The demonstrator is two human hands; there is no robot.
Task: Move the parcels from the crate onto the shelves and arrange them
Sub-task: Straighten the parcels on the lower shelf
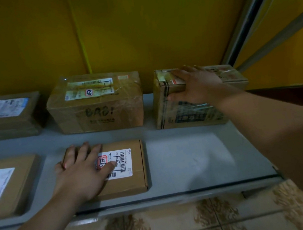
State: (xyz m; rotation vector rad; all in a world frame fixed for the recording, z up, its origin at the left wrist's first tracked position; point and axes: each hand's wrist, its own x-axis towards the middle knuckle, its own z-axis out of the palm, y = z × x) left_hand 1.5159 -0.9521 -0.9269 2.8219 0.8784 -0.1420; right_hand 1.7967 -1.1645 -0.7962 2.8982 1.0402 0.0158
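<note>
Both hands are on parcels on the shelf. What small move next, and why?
Probably push the taped box straight back with the right hand gripping it: its front looks nearer the shelf edge than the BAB! box beside it.

Backdrop: behind the grey shelf (191,158) I see a dimly lit yellow wall (134,20), with a grey metal upright (249,15) slanting at right. Below, I make out glossy floor tiles (162,229) patterned in brown.
</note>
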